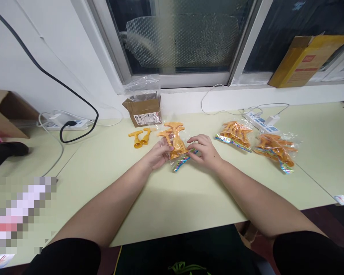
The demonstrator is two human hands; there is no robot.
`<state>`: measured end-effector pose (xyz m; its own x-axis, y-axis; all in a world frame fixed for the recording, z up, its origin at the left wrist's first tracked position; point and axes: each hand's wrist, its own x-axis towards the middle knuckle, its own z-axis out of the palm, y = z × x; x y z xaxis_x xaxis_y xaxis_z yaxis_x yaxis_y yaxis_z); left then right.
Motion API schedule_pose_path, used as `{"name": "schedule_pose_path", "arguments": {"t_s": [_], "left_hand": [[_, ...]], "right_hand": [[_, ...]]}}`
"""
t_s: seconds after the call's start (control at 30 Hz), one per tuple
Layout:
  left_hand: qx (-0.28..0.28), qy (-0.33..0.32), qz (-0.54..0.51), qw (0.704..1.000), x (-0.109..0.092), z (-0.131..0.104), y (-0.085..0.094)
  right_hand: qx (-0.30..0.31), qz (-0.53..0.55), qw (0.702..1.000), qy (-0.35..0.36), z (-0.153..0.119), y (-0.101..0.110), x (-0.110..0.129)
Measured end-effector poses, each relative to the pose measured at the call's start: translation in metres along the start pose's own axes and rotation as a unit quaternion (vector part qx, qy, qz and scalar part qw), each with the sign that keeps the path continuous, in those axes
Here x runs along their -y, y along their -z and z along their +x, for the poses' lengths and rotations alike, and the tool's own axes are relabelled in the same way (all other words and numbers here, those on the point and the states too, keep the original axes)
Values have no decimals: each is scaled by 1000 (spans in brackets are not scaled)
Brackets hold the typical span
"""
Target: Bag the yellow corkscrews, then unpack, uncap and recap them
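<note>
A clear plastic bag of orange T-shaped plastic pieces (176, 139) is in front of me, with a colourful printed strip along its lower edge. My left hand (159, 154) grips the bag's left side, its thumb over the front. At the right side, my right hand (204, 152) has bent, parted fingers close to the bag and the printed strip; whether they touch it I cannot tell. Two loose orange pieces, a T-shaped piece (135, 139) and a smaller-looking piece (146, 136), lie just beyond my left hand.
Two more filled bags, a nearer bag (236, 134) and a farther-right bag (276, 149), lie to the right. An open cardboard box (145, 110) stands against the wall. Power strips (263, 123) with cables sit along the back. A black cable (96, 114) loops down at left.
</note>
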<state>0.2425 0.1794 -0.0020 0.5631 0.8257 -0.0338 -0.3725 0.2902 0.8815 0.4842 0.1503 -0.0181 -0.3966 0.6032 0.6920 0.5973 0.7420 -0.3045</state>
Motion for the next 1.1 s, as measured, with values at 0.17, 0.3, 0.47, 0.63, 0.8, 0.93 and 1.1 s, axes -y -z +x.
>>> {"name": "schedule_pose_path", "arguments": {"t_s": [0.17,0.3,0.47,0.63,0.8,0.93,1.1], "left_hand": [[22,5,-6,1000,0,-1,3],[39,2,-17,999,1,0,2],[39,-9,-35,999,2,-1,-2],[8,0,-29,1000,3,-2,-6],[-5,18,-15,1000,4,-4,-6],[-21,1,-4,1000,5,-5,-7],[-1,11,42,999,4,-6,-8]], "right_hand": [[-8,-8,1000,-24,1,-1,4],[-39,-24,998,-52,3,0,7],[-58,-33,996,-59,5,2,11],[-78,4,997,-24,4,3,8],[-58,21,998,8,2,6,9],[-58,140,987,-60,-1,4,10],[-24,434,857,-276,-1,-5,0]]}}
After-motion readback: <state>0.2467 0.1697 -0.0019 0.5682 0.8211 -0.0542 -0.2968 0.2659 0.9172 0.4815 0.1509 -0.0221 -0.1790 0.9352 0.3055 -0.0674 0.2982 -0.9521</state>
